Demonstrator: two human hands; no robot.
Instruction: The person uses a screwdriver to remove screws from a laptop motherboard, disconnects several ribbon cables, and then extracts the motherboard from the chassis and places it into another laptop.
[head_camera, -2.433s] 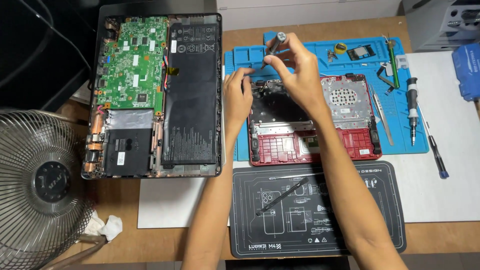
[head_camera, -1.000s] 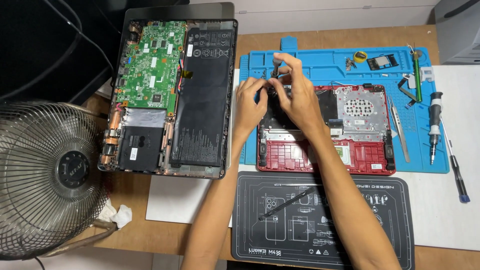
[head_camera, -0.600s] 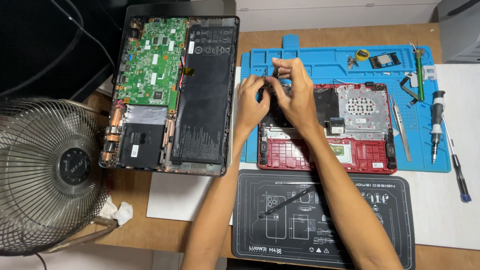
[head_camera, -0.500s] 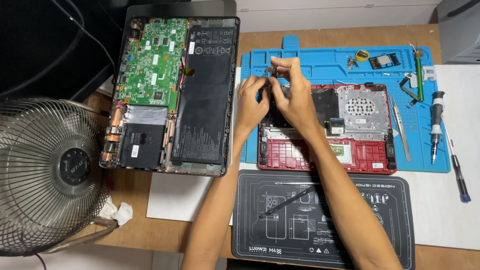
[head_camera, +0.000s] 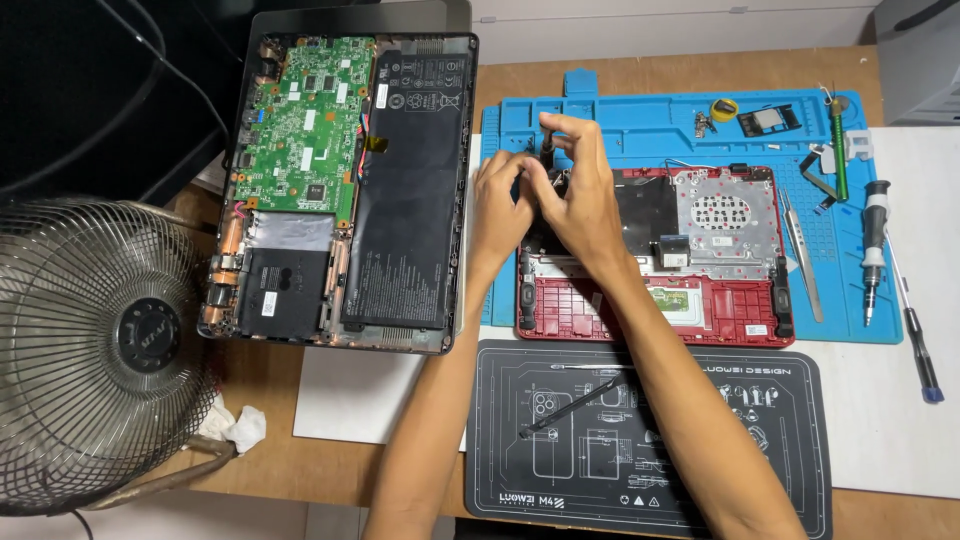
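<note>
Red laptop shell (head_camera: 655, 300) lies on the blue mat (head_camera: 640, 120). Right hand (head_camera: 580, 200) pinches a small dark tool (head_camera: 547, 148); left hand (head_camera: 497, 205) curls beside it, touching.

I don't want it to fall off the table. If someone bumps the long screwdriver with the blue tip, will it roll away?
Probably a little. The screwdriver looks thin and round, so a nudge could set it rolling. It lies on the flat white sheet, not on the blue mat, so nothing nearby seems likely to stop it. It also looks light, easy to knock.
</note>
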